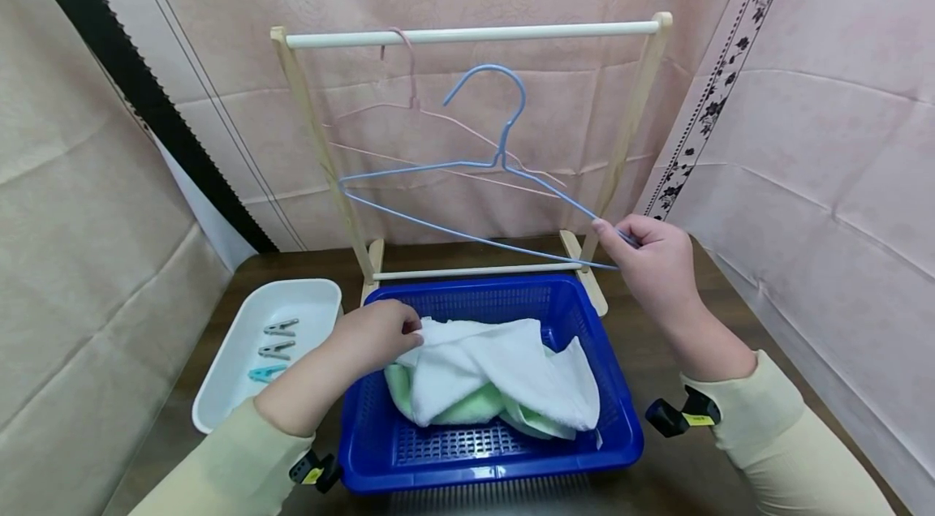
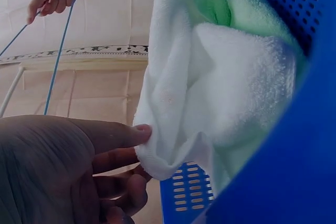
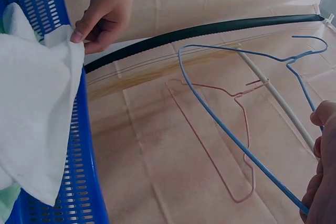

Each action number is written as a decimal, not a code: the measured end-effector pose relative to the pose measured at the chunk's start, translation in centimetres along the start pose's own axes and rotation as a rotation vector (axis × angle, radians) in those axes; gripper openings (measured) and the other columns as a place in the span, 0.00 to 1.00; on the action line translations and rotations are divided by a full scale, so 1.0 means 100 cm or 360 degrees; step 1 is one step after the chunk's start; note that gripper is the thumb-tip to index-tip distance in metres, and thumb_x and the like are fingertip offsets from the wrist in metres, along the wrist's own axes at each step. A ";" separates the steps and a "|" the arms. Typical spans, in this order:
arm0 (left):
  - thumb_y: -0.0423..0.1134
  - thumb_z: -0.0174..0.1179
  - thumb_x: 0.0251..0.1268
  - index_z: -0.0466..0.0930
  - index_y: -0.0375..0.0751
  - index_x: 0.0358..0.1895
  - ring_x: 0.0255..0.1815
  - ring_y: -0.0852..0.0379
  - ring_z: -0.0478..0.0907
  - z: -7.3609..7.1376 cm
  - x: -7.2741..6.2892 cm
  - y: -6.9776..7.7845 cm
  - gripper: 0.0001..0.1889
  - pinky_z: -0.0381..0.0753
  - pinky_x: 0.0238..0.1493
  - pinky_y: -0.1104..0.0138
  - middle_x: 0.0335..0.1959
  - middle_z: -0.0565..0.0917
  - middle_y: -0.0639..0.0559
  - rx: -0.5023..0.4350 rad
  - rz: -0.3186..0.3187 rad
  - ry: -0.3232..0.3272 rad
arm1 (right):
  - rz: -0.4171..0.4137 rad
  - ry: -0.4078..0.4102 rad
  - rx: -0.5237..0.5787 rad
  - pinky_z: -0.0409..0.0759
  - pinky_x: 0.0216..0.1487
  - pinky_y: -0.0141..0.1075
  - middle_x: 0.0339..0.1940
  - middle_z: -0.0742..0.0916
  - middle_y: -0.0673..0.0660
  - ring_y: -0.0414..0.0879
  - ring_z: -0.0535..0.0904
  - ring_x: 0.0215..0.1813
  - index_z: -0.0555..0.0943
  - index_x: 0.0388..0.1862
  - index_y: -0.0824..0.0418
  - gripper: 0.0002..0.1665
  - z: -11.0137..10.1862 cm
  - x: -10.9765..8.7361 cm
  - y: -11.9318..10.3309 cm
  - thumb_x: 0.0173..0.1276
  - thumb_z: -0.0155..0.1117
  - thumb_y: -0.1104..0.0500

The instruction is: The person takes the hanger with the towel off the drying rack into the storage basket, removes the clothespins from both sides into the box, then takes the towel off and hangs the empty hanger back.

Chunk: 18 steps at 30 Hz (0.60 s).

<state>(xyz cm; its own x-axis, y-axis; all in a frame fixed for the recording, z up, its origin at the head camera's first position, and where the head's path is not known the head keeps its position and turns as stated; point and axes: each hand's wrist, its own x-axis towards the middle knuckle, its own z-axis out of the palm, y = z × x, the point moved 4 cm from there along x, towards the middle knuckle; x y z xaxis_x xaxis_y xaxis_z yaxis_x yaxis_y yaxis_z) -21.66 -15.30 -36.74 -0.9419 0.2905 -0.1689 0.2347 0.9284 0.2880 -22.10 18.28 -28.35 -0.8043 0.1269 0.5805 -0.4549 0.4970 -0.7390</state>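
My left hand (image 1: 380,337) pinches the edge of a white towel (image 1: 504,362) between thumb and fingers, at the left side of the blue basket. A light green towel (image 1: 467,404) lies bunched with the white one in the basket. In my right hand (image 1: 653,256) is a blue wire hanger (image 1: 424,167), gripped at its right end. The hanger's hook points up, and its frame is tilted above the basket's far side. The right wrist view shows the hanger's blue wire (image 3: 220,124) running into the right hand (image 3: 323,166).
The blue plastic basket (image 1: 497,474) stands on a brown table (image 1: 635,337). Behind it, a pink hanger (image 1: 412,78) hangs from the white rail (image 1: 475,35) of a wooden-sided rack (image 1: 643,94). A white tray (image 1: 219,386) at left holds several clothespins (image 1: 276,349).
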 end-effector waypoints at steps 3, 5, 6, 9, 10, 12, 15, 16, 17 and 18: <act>0.48 0.66 0.66 0.86 0.51 0.40 0.33 0.59 0.74 -0.002 -0.001 0.000 0.07 0.75 0.33 0.62 0.33 0.82 0.59 -0.0019 0.0027 0.0037 | -0.0009 -0.0005 -0.0002 0.57 0.14 0.34 0.11 0.70 0.50 0.44 0.62 0.17 0.80 0.17 0.63 0.22 0.000 0.000 -0.001 0.67 0.70 0.52; 0.48 0.66 0.65 0.87 0.50 0.42 0.34 0.59 0.74 -0.003 -0.002 0.000 0.09 0.76 0.35 0.61 0.34 0.82 0.59 -0.0029 0.0038 0.0055 | -0.0009 -0.0010 -0.0002 0.57 0.14 0.34 0.11 0.70 0.50 0.44 0.62 0.17 0.80 0.17 0.63 0.22 0.000 0.000 -0.001 0.67 0.70 0.52; 0.48 0.66 0.65 0.87 0.50 0.42 0.34 0.59 0.74 -0.004 -0.003 -0.001 0.09 0.76 0.35 0.61 0.34 0.82 0.59 -0.0033 0.0042 0.0063 | -0.0006 -0.0013 -0.0002 0.57 0.14 0.34 0.11 0.70 0.50 0.44 0.62 0.17 0.80 0.17 0.63 0.22 0.000 0.000 -0.001 0.67 0.70 0.52; 0.49 0.65 0.66 0.87 0.50 0.43 0.33 0.59 0.74 -0.005 -0.004 -0.002 0.10 0.75 0.34 0.62 0.34 0.81 0.59 -0.0048 0.0048 0.0081 | 0.0005 -0.0022 -0.0009 0.57 0.14 0.34 0.11 0.71 0.50 0.44 0.63 0.17 0.80 0.17 0.63 0.22 0.000 -0.001 -0.002 0.67 0.70 0.52; 0.49 0.65 0.66 0.87 0.50 0.43 0.33 0.59 0.74 -0.005 -0.005 -0.002 0.10 0.75 0.34 0.62 0.33 0.81 0.59 -0.0056 0.0045 0.0083 | 0.0009 -0.0025 -0.0012 0.57 0.14 0.34 0.11 0.71 0.50 0.44 0.63 0.17 0.81 0.18 0.63 0.22 0.000 -0.001 -0.002 0.67 0.70 0.52; 0.50 0.64 0.66 0.87 0.50 0.42 0.32 0.59 0.74 -0.005 -0.006 -0.002 0.10 0.75 0.32 0.63 0.33 0.81 0.59 -0.0076 0.0041 0.0083 | 0.0017 -0.0029 -0.0023 0.58 0.14 0.34 0.11 0.71 0.50 0.44 0.63 0.17 0.81 0.18 0.63 0.22 0.000 -0.001 -0.002 0.67 0.70 0.51; 0.51 0.63 0.67 0.87 0.51 0.42 0.32 0.59 0.74 -0.006 -0.008 -0.002 0.10 0.75 0.32 0.63 0.34 0.82 0.60 -0.0107 0.0029 0.0086 | 0.0021 -0.0027 -0.0037 0.58 0.14 0.34 0.11 0.70 0.50 0.44 0.63 0.17 0.81 0.18 0.63 0.22 0.000 -0.001 -0.002 0.67 0.70 0.50; 0.52 0.63 0.67 0.87 0.52 0.43 0.32 0.59 0.74 -0.007 -0.009 -0.003 0.11 0.75 0.32 0.63 0.34 0.82 0.60 -0.0117 0.0024 0.0087 | 0.0020 -0.0024 -0.0044 0.58 0.14 0.34 0.11 0.70 0.50 0.44 0.63 0.17 0.80 0.18 0.62 0.23 0.000 -0.001 -0.002 0.67 0.70 0.50; 0.52 0.63 0.68 0.87 0.52 0.43 0.32 0.59 0.74 -0.007 -0.010 -0.003 0.11 0.75 0.33 0.63 0.35 0.82 0.60 -0.0122 0.0023 0.0090 | 0.0018 -0.0021 -0.0048 0.58 0.14 0.34 0.11 0.70 0.50 0.44 0.63 0.17 0.80 0.17 0.63 0.23 0.000 -0.001 -0.002 0.67 0.70 0.50; 0.52 0.62 0.68 0.87 0.52 0.43 0.33 0.59 0.74 -0.007 -0.010 -0.004 0.11 0.75 0.33 0.63 0.36 0.82 0.60 -0.0125 0.0022 0.0094 | 0.0017 -0.0017 -0.0049 0.58 0.14 0.34 0.11 0.70 0.50 0.44 0.63 0.17 0.80 0.17 0.63 0.23 -0.001 -0.001 -0.002 0.67 0.70 0.50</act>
<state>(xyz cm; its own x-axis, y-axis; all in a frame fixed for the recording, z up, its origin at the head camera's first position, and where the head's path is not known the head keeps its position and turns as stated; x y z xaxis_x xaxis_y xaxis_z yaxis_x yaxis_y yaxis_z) -20.94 -16.10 -36.01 -0.9518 0.2866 -0.1091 0.2302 0.9028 0.3633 -21.90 18.19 -28.22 -0.8131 0.1231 0.5689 -0.4346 0.5220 -0.7340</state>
